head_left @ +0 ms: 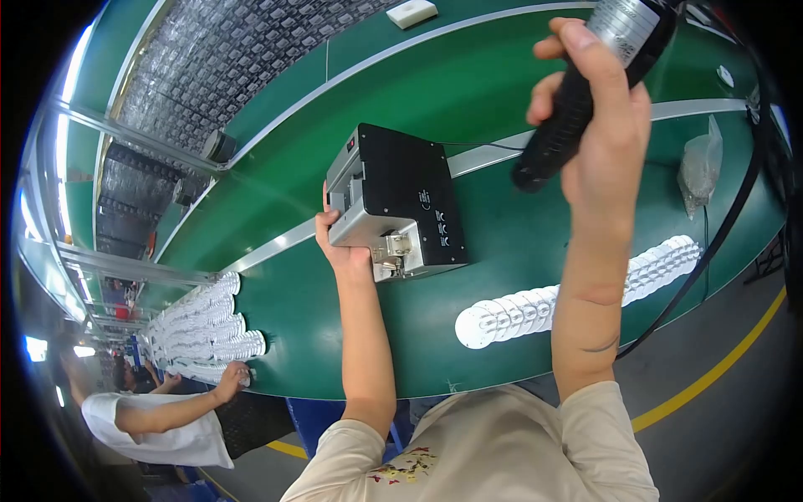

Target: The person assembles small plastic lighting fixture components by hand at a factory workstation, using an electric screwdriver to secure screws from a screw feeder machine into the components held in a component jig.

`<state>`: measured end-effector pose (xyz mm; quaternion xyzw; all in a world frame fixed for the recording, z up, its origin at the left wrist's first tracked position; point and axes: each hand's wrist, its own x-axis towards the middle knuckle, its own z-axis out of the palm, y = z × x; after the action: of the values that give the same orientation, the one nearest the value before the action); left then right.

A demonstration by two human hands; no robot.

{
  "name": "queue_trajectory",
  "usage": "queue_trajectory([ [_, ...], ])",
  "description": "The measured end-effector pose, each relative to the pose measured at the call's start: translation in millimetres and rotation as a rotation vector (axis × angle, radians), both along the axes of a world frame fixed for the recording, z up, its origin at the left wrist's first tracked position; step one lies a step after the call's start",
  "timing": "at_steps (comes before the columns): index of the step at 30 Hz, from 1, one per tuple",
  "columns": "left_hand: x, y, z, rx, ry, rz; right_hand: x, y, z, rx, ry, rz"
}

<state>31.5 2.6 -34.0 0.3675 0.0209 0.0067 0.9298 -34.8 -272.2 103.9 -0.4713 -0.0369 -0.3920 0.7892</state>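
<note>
My right hand, raised at the upper right, is wrapped round a black electric screwdriver with a silver label on its body. The tool slants over the green bench, apart from everything on it. My left hand grips the near-left side of a black and silver screw feeder. That boxy machine stands tilted in view, its small metal mechanism facing me; part of my left fingers is hidden behind its edge. Under my right forearm runs a row of overlapping white round discs, partly covered by the arm.
More rows of white discs lie at the left, where a co-worker in a white shirt reaches in. A clear bag of small parts rests at the right. A black cable hangs beside it. Film-covered trays fill the upper left.
</note>
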Motion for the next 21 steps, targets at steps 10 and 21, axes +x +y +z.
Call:
queue_trajectory([
  [10, -8, -19, 11, 0.023, -0.026, 0.022, -23, -27, 0, -0.028, -0.015, -0.161],
  [21, -16, -57, 33, 0.307, -0.079, 0.113, -46, -48, 4, -0.118, 0.021, -0.147],
])
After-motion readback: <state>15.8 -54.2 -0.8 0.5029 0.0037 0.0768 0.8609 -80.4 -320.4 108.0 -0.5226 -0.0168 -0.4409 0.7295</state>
